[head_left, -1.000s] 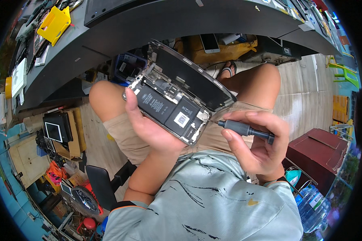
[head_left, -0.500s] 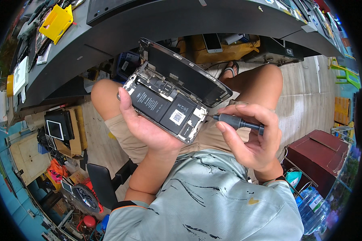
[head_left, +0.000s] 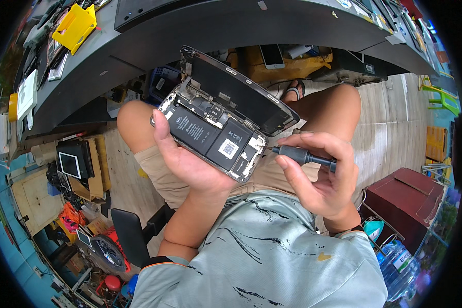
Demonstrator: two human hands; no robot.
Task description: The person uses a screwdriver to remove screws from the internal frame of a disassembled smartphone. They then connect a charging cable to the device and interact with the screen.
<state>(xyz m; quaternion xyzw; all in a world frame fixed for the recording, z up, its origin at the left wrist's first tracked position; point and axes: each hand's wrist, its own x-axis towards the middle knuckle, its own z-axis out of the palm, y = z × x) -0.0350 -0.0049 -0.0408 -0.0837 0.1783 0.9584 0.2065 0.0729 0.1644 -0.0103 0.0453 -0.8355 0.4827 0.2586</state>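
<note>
You're seated on wooden-plank floor [head_left: 390,120], and the dark tabletop [head_left: 98,43] curves across the top of your view, cluttered at its left end, with a yellow holder [head_left: 75,29] near the edge. A blue wall [head_left: 9,256] bends down your left side.

Around you it's crowded! To your left, a tablet with a white frame [head_left: 70,165] leans beside cardboard [head_left: 96,177], and a black chair armrest [head_left: 130,236] juts up near your left elbow. To your right sit a maroon box [head_left: 403,197] and, nearer you, a big clear-blue bottle [head_left: 395,272]; farther off there's a green stool [head_left: 443,100]. Under the tabletop, a white-edged phone [head_left: 272,57] rests on a yellow package [head_left: 313,64].

And here's the main piece: the opened phone [head_left: 192,128], tilted over your lap between your knees, dark battery cells showing. Its screen panel [head_left: 241,92] stands raised along the far side, hiding part of what lies behind it. Your left hand [head_left: 190,167] has it clamped, thumb over the near left corner, palm underneath. Your right hand [head_left: 326,187] has its fingers pinched on a black screwdriver [head_left: 295,153], tip right beside the phone's right end; whether it touches, you can't tell from here.
</note>
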